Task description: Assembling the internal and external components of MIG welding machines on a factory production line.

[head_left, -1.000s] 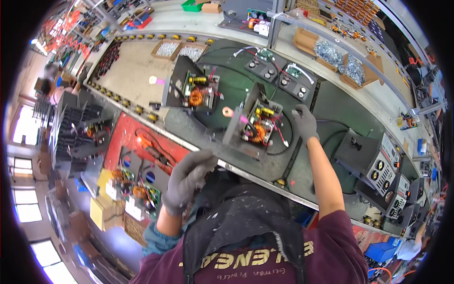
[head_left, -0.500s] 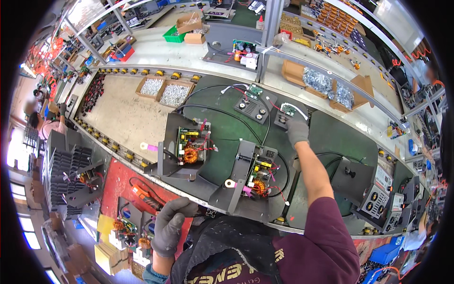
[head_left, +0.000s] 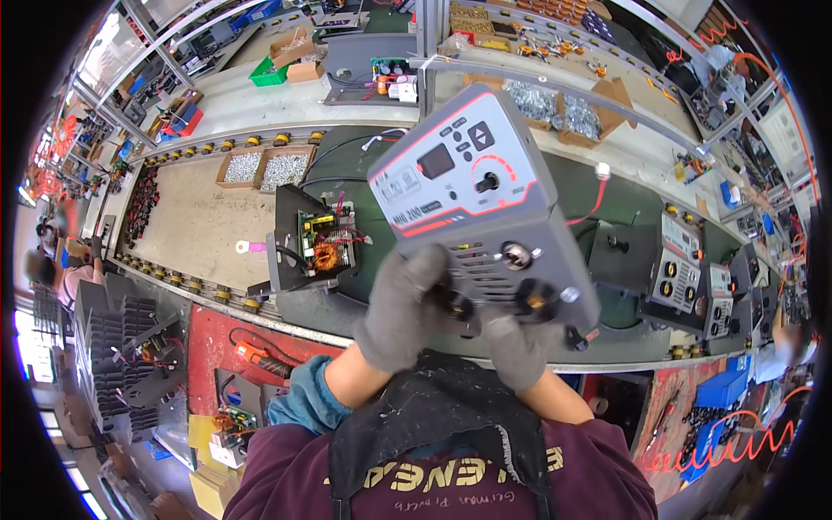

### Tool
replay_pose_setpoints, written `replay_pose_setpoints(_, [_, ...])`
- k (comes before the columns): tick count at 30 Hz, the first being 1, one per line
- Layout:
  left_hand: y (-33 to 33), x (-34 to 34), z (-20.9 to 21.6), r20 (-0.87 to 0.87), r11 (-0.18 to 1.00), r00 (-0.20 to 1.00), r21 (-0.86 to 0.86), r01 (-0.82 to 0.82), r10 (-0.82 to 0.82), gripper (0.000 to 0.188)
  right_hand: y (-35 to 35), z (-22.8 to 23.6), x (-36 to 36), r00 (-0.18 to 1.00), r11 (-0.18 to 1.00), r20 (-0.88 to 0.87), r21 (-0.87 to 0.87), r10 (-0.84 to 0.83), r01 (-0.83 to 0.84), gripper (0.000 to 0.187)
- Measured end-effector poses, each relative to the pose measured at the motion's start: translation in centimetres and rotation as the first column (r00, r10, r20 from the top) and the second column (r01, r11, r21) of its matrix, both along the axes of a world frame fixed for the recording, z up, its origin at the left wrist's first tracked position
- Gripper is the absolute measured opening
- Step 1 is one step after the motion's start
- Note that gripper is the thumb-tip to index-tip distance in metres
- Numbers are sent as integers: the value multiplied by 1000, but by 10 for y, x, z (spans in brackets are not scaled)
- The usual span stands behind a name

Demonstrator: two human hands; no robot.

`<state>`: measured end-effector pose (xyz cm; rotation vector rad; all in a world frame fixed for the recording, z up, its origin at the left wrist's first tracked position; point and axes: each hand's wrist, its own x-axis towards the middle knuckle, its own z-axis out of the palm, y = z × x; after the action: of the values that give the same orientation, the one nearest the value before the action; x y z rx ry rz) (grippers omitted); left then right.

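Observation:
Both my hands, in grey gloves, hold up a dark grey welding machine front panel. Its light grey control face, with a small screen and a knob, is turned toward me and tilted. Vents and round sockets fill its lower half. My left hand is closed on the lower left edge, near a socket. My right hand grips the bottom edge; its fingertips are partly hidden. A red wire with a white connector sticks out at the panel's right. Left of it stands an open chassis with a circuit board and copper coil.
Boxes of small metal parts lie on the far left bench. Similar finished panels stand at the right. An orange-handled tool rests on the red surface at lower left. Rollers line the bench edge.
My right hand, earlier reaching over a panel on the green mat, has come back toward me. My left hand has risen from beside my body; both now hold the panel. The view has shifted right.

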<state>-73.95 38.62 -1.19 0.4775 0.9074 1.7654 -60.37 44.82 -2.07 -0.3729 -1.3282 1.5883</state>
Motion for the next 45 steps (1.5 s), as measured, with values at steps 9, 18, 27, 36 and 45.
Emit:
replay_pose_setpoints(9, [-41, -8, 11, -58, 971, 982, -151, -184, 177, 46, 33, -22, -15, 831, 645, 556, 626, 25, -438, 43])
replay_pose_setpoints(18, [-41, -45, -10, -301, 970, 943, -147, -192, 141, 42, 37, -31, -8, 964, 912, -61, -311, 260, -266, 45])
replay_pose_setpoints(27, [-46, -46, -38, -476, 922, 876, -303, -241, 73, 47, 10, -34, -16, 981, 988, 154, -112, 121, -104, 67])
replay_pose_setpoints(36, [-27, -57, -46, -462, 908, 887, -365, -208, 17, 42, 21, -34, -25, 953, 994, 297, -104, 66, -37, 67])
replay_pose_setpoints(45, [-1, -87, -55, -370, 915, 907, -402, 38, -200, 50, 45, -66, -27, 932, 987, 337, -129, 133, -94, 62])
